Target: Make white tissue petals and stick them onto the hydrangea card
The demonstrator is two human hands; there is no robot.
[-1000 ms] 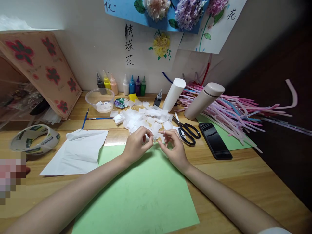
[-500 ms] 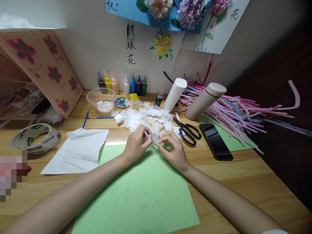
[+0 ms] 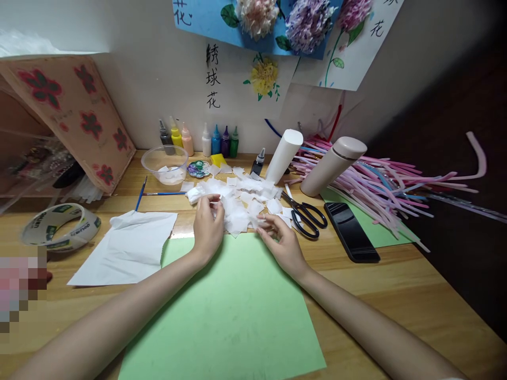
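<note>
A loose pile of small white tissue paper pieces (image 3: 237, 203) lies just beyond the light green paper sheet (image 3: 225, 306). My left hand (image 3: 208, 226) is at the pile's near left edge, its fingers bent in toward the thumb; whatever may be between them is hidden. At the near right side, my right hand (image 3: 282, 241) pinches a thin white tissue piece (image 3: 259, 220) between thumb and fingertips. Black-handled scissors (image 3: 304, 214) lie just right of that hand. A folded white sheet of tissue (image 3: 130, 248) rests left of my left hand, partly against the green sheet.
Farther back stand a clear plastic bowl (image 3: 165, 166), paint bottles (image 3: 216, 141), a white bottle (image 3: 284, 157) and a beige flask (image 3: 332, 166). On the right are a phone (image 3: 352, 232) and pipe cleaners (image 3: 380, 184); at left, a tape roll (image 3: 61, 228) and paintbrushes (image 3: 141, 193).
My left hand has moved left, away from my right hand and the tissue piece. My right hand has stayed nearly in place, still pinching the piece. The view has tilted up slightly.
</note>
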